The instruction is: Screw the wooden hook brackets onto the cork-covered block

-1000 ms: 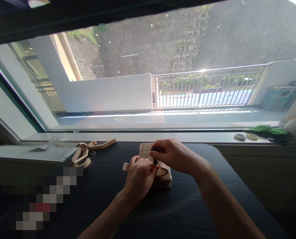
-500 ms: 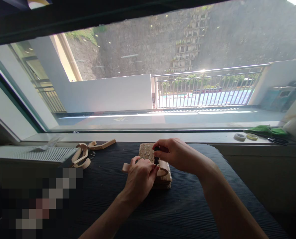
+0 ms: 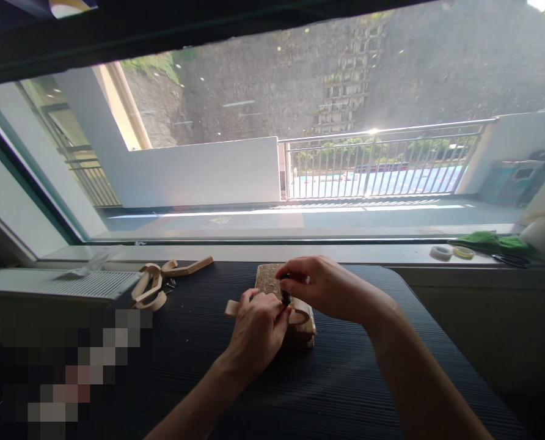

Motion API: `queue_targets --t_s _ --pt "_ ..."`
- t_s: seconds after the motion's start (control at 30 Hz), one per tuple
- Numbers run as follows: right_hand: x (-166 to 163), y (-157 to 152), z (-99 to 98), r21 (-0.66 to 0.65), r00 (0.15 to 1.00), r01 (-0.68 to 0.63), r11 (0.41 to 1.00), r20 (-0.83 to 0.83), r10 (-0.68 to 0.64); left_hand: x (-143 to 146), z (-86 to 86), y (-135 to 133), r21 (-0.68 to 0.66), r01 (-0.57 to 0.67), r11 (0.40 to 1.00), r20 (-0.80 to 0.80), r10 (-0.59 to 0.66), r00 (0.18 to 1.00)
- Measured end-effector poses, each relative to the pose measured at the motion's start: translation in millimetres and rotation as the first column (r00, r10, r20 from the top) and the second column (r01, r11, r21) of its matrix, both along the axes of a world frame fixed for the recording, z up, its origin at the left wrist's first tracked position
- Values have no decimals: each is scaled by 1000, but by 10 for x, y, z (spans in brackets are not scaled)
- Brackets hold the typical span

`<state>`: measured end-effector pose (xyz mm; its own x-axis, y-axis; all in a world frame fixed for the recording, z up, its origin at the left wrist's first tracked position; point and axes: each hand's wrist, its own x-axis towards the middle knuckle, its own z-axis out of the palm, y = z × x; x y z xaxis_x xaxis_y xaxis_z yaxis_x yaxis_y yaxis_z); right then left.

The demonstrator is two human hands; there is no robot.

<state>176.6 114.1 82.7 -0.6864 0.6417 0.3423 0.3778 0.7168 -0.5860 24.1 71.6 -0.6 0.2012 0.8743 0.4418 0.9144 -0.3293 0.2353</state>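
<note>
My right hand point(image 3: 324, 286) pinches a short black-handled screwdriver point(image 3: 286, 296) that stands nearly upright, its lower end hidden by my left fingers. My left hand point(image 3: 257, 325) is closed over a curved wooden hook point(image 3: 303, 312), whose flat end sticks out on the left and rounded end on the right. Under the hook lies a rough chipboard block point(image 3: 266, 279), which seems to be stacked in layers. My left thumb and fingertips are close around the screwdriver's tip; whether a screw sits there cannot be seen.
The dark table point(image 3: 346, 379) has a rounded far right corner. More curved wooden hooks point(image 3: 151, 292) lie at its far left, with several small screws point(image 3: 170, 283) beside them. On the windowsill are tape rolls point(image 3: 441, 252), a green cloth point(image 3: 497, 241) and dark scissors-like tools point(image 3: 511, 261).
My right fingers have turned and shifted slightly left on the screwdriver, with a fingertip now showing behind the handle. My left hand, hook and block stay in place.
</note>
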Motion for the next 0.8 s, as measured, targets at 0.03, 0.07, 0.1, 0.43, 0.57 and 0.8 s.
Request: queue_targets --t_s 0.03,0.07,0.1,0.43,0.57,0.8 --pt "3 4 2 -15 1000 -8 1000 -7 8 2 -2 -1 1 -2 1000 1 2 1000" --pt "6 10 1 -27 1000 -10 1000 -10 10 4 -3 -2 1 -4 1000 0 4 1000" --pt "8 16 -2 -36 1000 -8 999 -8 8 6 -3 -3 1 -6 1000 -1 6 1000" --pt "1 41 -24 53 984 140 989 104 -144 -2 4 -5 6 -1 1000 -12 1 1000" --pt "-4 8 4 37 988 121 992 89 -124 -5 14 -5 5 8 1000 -5 -8 1000" --pt "-14 -6 25 -49 1000 24 999 4 -24 -7 4 -3 5 -2 1000 -8 2 1000"
